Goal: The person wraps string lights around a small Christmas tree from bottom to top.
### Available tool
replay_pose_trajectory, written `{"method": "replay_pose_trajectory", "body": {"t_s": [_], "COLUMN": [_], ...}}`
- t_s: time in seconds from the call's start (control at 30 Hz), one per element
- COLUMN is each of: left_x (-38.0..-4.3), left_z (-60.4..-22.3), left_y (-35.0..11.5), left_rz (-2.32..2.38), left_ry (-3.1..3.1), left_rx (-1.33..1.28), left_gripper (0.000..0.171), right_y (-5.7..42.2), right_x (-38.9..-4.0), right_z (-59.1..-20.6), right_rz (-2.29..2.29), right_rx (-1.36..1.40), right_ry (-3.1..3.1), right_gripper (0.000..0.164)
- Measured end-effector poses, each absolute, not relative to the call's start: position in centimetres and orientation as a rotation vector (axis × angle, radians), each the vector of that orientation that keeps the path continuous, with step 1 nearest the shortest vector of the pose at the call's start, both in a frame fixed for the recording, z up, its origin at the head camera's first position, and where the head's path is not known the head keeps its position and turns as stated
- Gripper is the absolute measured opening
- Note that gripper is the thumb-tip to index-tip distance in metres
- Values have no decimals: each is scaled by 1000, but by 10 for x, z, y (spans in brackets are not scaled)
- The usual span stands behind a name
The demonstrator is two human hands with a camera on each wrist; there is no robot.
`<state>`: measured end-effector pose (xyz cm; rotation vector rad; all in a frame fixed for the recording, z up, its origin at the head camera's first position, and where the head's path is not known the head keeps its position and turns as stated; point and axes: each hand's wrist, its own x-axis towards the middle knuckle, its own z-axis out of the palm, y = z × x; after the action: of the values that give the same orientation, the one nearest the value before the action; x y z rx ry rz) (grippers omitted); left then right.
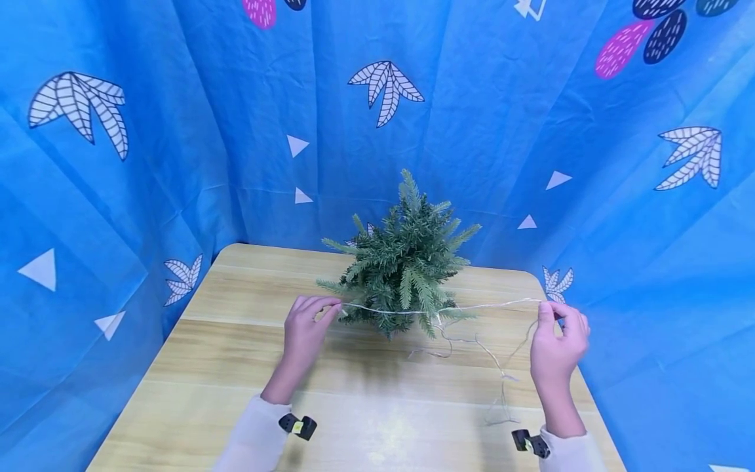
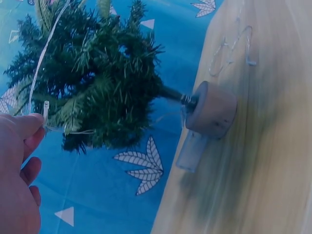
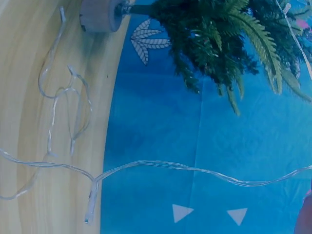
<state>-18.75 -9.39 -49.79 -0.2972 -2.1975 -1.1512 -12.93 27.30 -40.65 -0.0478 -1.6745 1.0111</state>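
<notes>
A small artificial Christmas tree (image 1: 401, 262) stands on the table, its round wooden base (image 2: 214, 109) showing in the left wrist view. Across its front runs a thin clear string light (image 1: 489, 304), stretched nearly level between both hands. My left hand (image 1: 302, 331) pinches one part between thumb and forefinger, left of the branches; a tiny clear bulb (image 2: 46, 111) sticks up by the fingertips. To the right of the tree, my right hand (image 1: 557, 344) pinches the strand too. Loose wire (image 3: 51, 117) with small bulbs hangs and lies curled over the tabletop between the hands.
The wooden table (image 1: 206, 367) has rounded far corners. A blue patterned curtain (image 1: 248, 131) surrounds it at the back and both sides. Beside the tree's base is a translucent rectangular piece (image 2: 191, 152). Black straps (image 1: 297, 426) sit at the cuffs of white sleeves.
</notes>
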Motion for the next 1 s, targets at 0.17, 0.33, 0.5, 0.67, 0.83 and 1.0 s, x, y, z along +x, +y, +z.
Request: {"method": "replay_pose_trajectory", "body": {"t_s": [0.17, 0.33, 0.5, 0.67, 0.83, 1.0], "left_x": [-188, -188, -187, -182, -172, -161], "left_z": [-497, -497, -497, -492, -470, -428], "left_y": [-86, -80, -77, -74, -63, -37], "left_rz": [-1080, -1023, -1011, -1046, -1099, -1085], "left_ry": [-2173, -2182, -2207, -2174, -2039, -1908], "left_rx": [-394, -437, -437, -452, -524, -673], "left_gripper": [16, 16, 15, 15, 16, 16], "right_y": [283, 303, 315, 317, 321, 319], "right_x": [-135, -145, -150, -152, -157, -162], "right_z": [-410, -425, -427, -422, -421, -420], "right_rz": [1015, 1025, 1047, 1032, 997, 972], "right_rx": [-167, -307, -366, -396, -426, -422], "right_ry": [-1707, -1755, -1784, -1826, -1874, -1938], "right_gripper": [13, 15, 20, 24, 26, 26]}}
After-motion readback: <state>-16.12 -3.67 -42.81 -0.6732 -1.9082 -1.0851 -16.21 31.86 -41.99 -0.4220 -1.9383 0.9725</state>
